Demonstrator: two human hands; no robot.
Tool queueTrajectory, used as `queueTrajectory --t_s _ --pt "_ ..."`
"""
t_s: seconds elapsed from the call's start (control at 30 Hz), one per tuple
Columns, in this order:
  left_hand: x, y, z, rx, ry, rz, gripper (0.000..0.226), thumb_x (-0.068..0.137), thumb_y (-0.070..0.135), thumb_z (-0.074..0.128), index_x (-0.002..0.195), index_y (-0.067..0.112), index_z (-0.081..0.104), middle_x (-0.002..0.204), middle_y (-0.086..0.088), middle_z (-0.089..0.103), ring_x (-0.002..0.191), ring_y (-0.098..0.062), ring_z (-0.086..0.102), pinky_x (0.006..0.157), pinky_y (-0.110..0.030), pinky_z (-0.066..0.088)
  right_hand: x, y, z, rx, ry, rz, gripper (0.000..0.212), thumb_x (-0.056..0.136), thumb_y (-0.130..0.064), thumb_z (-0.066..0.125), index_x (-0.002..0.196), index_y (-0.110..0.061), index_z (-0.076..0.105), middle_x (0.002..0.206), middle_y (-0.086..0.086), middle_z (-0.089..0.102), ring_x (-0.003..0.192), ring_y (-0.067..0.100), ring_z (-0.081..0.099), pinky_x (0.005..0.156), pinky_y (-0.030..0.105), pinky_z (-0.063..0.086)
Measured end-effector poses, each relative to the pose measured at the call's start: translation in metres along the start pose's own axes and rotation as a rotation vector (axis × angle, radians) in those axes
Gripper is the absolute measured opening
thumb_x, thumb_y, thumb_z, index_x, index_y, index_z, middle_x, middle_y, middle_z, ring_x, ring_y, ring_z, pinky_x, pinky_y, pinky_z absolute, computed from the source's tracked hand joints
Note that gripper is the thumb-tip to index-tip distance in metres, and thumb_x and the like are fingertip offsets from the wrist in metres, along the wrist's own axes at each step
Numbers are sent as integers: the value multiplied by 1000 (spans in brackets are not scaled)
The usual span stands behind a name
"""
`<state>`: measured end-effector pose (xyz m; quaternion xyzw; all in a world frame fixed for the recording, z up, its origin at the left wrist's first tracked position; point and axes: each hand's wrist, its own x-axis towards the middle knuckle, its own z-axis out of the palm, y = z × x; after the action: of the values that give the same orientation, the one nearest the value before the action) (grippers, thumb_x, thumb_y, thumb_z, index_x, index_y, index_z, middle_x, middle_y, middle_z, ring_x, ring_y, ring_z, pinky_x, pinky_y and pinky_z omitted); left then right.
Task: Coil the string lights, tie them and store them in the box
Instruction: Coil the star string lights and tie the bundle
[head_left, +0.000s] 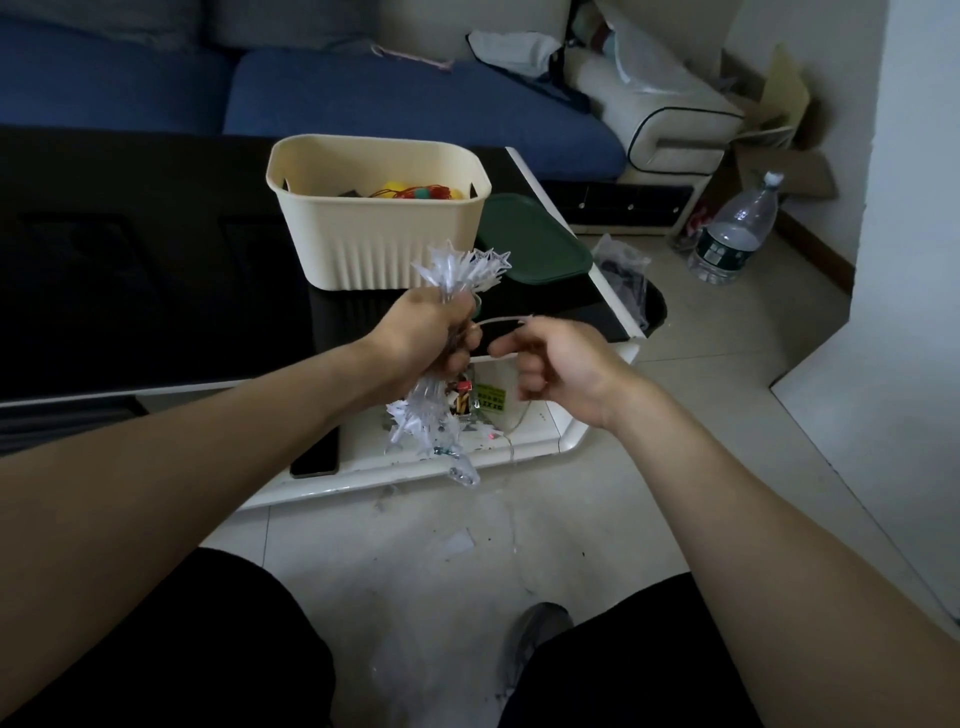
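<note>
Tightly in left hand (423, 338): clear plastic star lights (452, 270).

Box (379, 228) mouth open on top; colourful items low inside, room above them. Green lid (535, 241) flat just right of box. Dark tabletop (130, 270) left of box bare. Bundled string lights (452, 270) in left hand (421, 338) just front of box's near wall.

Setting: home living room. Evidence: blue cushioned sofa (322, 98) with cream leather armrest (670, 119); low glossy black coffee tabletop (130, 270) with white trim; pale tiled floor (701, 415); clear plastic water bottle (732, 234) and open cardboard carton (779, 156) on floor by wall.
</note>
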<state>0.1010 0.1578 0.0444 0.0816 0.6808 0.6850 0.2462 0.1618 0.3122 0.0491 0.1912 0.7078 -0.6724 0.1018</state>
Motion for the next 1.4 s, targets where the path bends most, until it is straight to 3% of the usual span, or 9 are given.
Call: queueTrajectory --t_s 0.17,0.4,0.53,0.63,0.8,0.93,1.07,1.23,1.4 --pt "2 -4 -2 -44 35 -14 30 108 17 35 90 -3 49 59 -13 60 49 -27 58 46 -32 48 -5 -7 -1 75 -34 -157 23 101 -20 54 86 -6 65 56 -3 31 50 12 29 54 27 29" --pt "0 1 5 -147 38 -35 34 108 15 31 101 -12 51 66 -17 64 51 -25 63 47 -29 54 -4 -2 0 -183 -7 -328 26 96 -13 63 74 1 61 59 6 51 50 13 40 48 25 32" --pt "-1 1 11 -147 8 -45 32 107 14 33 101 -12 52 62 -19 65 52 -28 66 63 -42 58 -5 2 4 -243 -5 -381 30 95 -15 69 89 14 68 68 15 65 47 3 51 48 15 38" --pt "-2 -3 12 -51 -49 -81 34 106 14 34 98 -10 57 70 -20 67 54 -27 67 60 -40 57 -1 4 5 -340 81 -455 23 90 -13 74 87 10 73 54 -13 64 46 -4 52 50 11 39" --pt "-1 -8 11 67 -67 -120 38 103 15 36 74 5 57 54 -7 55 40 -19 43 42 -24 33 6 8 3 -465 176 -476 31 80 -23 84 59 -23 61 69 0 71 46 -4 52 50 16 40" --pt "2 -4 9 129 -31 -148 31 99 13 40 70 13 53 50 2 28 40 -13 20 43 -22 18 6 6 1 -484 156 -410 28 85 -35 79 73 -17 61 51 -13 54 48 3 48 53 24 42" --pt "3 -1 4 91 9 -149 22 97 16 47 74 16 46 46 6 29 38 -11 21 42 -21 19 4 6 -10 -424 98 -375 14 96 -27 67 83 -21 68 67 -3 62 59 7 57 64 27 50" --pt "0 -6 6 133 -121 -127 21 97 27 57 80 13 55 53 3 28 45 -13 23 46 -24 21 4 8 -7 -315 218 -427 8 95 -21 68 90 -15 72 66 -6 64 50 0 56 54 17 48" --pt "-2 -11 12 76 -190 -83 31 105 32 43 80 14 47 49 7 33 42 -9 27 42 -23 28 9 13 5 -233 301 -508 7 94 -17 70 93 -12 75 77 0 71 58 4 61 63 27 56"
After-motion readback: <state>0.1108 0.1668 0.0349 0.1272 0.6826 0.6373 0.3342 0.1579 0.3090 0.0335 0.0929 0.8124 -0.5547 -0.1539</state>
